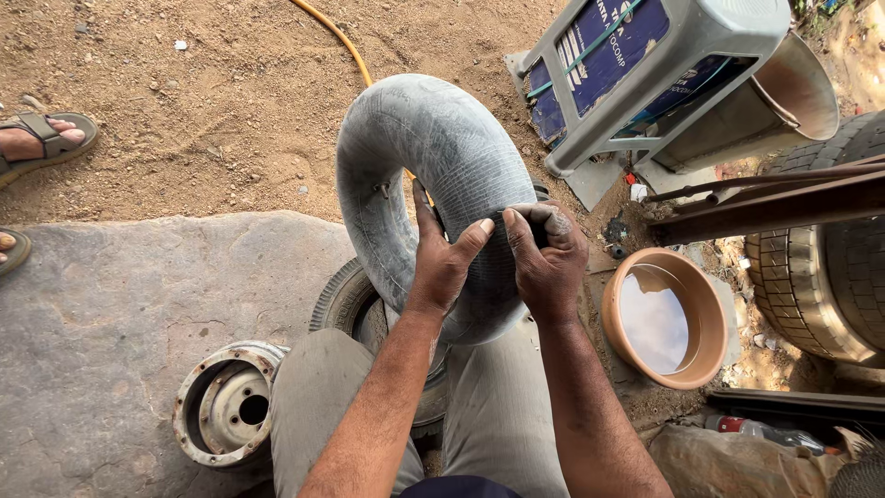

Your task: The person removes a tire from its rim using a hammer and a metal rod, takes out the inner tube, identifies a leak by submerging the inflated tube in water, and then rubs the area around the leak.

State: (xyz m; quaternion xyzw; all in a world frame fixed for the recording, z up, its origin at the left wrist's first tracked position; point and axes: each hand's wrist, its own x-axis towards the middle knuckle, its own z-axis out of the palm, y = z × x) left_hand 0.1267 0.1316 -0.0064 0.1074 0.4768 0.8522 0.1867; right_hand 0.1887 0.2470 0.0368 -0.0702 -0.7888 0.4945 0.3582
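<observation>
An inflated grey rubber inner tube point(433, 138) stands upright in front of my knees. My left hand point(442, 263) grips its near side, thumb up against the rubber. Beside it, my right hand point(546, 258) presses a small black patch point(521, 231) onto the tube with the fingertips curled over it. The tube's metal valve point(380, 190) pokes out on the inner left side. A small black tyre point(346, 300) lies on the ground under the tube, partly hidden by my legs.
A rusty wheel rim point(226, 406) lies on the stone slab point(111, 323) at left. A brown basin of water point(664, 318) sits at right, beside a large tyre point(830, 267). Another person's sandalled foot point(41, 138) is at far left. An overturned grey stool point(645, 65) lies behind.
</observation>
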